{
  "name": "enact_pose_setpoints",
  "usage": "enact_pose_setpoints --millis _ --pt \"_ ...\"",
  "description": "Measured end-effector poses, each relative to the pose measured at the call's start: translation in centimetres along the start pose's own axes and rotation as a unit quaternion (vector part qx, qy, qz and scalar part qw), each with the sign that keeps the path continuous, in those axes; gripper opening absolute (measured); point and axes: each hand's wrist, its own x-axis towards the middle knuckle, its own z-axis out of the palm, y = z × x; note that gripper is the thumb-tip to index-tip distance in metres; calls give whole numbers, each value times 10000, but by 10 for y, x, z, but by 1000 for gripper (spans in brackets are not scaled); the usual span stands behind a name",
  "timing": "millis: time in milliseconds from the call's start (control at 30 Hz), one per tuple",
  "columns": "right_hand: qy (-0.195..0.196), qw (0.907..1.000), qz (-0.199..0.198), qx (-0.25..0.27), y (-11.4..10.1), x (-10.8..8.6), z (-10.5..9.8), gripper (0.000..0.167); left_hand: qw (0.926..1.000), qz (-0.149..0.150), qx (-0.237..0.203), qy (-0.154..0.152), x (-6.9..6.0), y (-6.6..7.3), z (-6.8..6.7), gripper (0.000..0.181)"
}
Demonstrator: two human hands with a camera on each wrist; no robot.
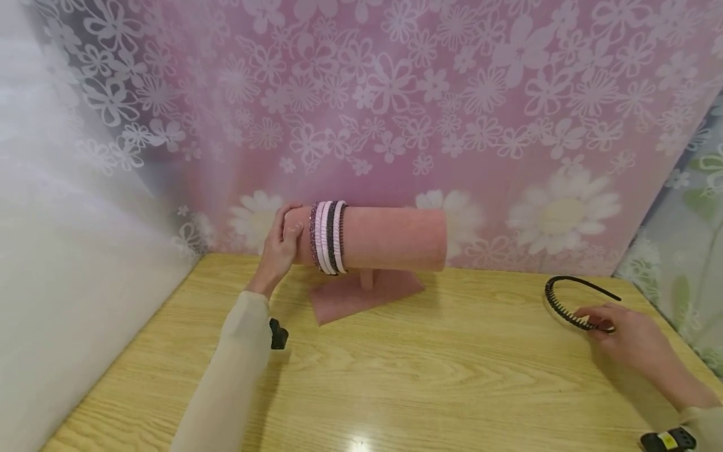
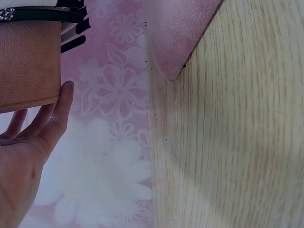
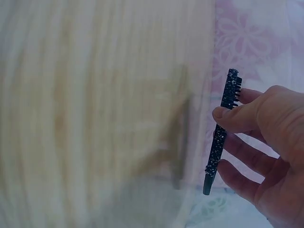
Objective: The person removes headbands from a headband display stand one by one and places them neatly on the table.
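Observation:
A pink headband stand (image 1: 395, 238) has a padded roll on a short post and a flat base. Several headbands (image 1: 329, 237), white, pinkish glittery and black, hang side by side near the roll's left end. My left hand (image 1: 280, 235) grips that end, thumb in front; in the left wrist view the fingers of the hand (image 2: 28, 156) reach round its edge. Far to the right, my right hand (image 1: 632, 333) pinches a black toothed headband (image 1: 556, 304) near one end. The right wrist view shows sparkly bits on this headband (image 3: 221, 130), between thumb and fingers.
The wood-grain table (image 1: 440, 376) carries the stand towards its back edge. Behind hangs a pink flowered curtain (image 1: 390, 94). A pale sheet (image 1: 85, 220) closes off the left side, and a green-leafed floral cloth (image 1: 686, 251) the right.

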Motion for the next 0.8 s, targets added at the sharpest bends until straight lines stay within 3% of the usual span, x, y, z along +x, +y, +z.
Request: enact_pose_setpoints --millis 267,500,800 --pt "-744 9963 416 55 10 4 -4 33 10000 -12 23 2 0 1 0 48" --pt "-792 9961 386 87 20 8 -4 32 10000 13 -26 -9 0 0 0 48" --pt "-1150 9912 660 50 38 13 -8 27 9999 150 22 56 1 0 0 48"
